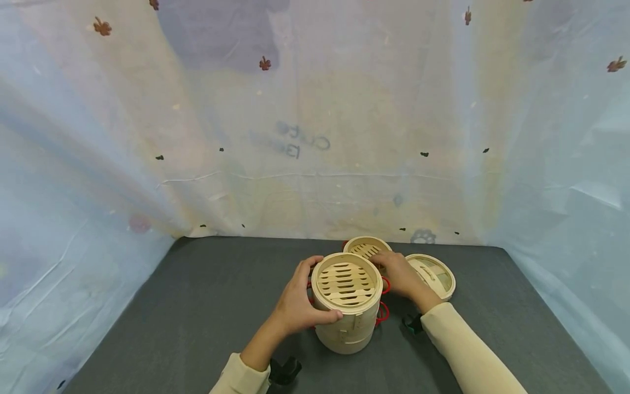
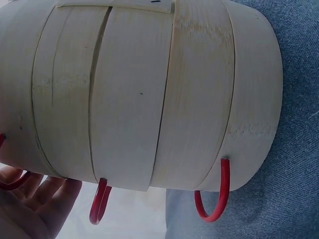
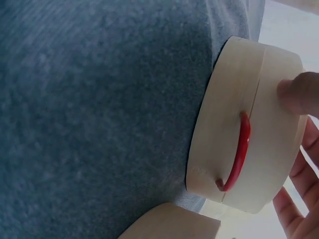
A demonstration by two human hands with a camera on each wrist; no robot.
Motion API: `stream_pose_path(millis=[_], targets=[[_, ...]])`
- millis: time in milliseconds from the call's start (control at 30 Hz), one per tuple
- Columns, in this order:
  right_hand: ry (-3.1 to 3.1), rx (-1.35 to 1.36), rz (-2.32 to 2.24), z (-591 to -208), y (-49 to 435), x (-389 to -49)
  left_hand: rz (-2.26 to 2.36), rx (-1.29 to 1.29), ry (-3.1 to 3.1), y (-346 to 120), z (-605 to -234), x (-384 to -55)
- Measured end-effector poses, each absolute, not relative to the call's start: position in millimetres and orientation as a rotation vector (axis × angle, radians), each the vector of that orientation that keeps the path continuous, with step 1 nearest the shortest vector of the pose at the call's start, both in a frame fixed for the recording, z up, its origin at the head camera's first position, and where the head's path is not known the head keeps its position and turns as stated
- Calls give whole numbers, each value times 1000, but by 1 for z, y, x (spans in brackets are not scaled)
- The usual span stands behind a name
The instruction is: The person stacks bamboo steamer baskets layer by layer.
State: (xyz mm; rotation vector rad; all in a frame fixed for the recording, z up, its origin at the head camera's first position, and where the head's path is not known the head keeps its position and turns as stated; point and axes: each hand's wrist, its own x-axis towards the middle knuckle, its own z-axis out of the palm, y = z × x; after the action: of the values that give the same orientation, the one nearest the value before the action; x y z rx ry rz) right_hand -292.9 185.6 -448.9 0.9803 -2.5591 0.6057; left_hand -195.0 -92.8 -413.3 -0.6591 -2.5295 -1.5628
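A stack of pale bamboo steamer baskets [image 1: 339, 335] with red loop handles stands upright on the table, its slatted top tier uncovered. My left hand [image 1: 297, 307] grips the stack's upper left side, thumb across the front and fingers round behind. In the left wrist view, the stacked walls [image 2: 129, 99] fill most of the picture. Just behind the stack is a single bamboo steamer basket [image 3: 234, 84] with a slatted floor. My right hand [image 1: 401, 274] holds its rim, thumb [image 3: 296, 94] on the outer wall. The fingers' inner ends are partly hidden.
A round bamboo lid [image 1: 447, 274] lies to the right, beside my right wrist. Dark grey cloth covers the table [image 1: 211, 317]. Patterned pale sheeting [image 1: 315, 120] hangs along the back and both sides.
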Motion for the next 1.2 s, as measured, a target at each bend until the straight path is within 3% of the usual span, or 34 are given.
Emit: stream_pose_path(millis=[767,1200], targets=[[-2589,865,596,-428,192,-292,-1575,-638,-2536,-93,-414,-196],[-2582,793,668,-397,196,-281,-1593,-646,-2513,-92,-417,-197]])
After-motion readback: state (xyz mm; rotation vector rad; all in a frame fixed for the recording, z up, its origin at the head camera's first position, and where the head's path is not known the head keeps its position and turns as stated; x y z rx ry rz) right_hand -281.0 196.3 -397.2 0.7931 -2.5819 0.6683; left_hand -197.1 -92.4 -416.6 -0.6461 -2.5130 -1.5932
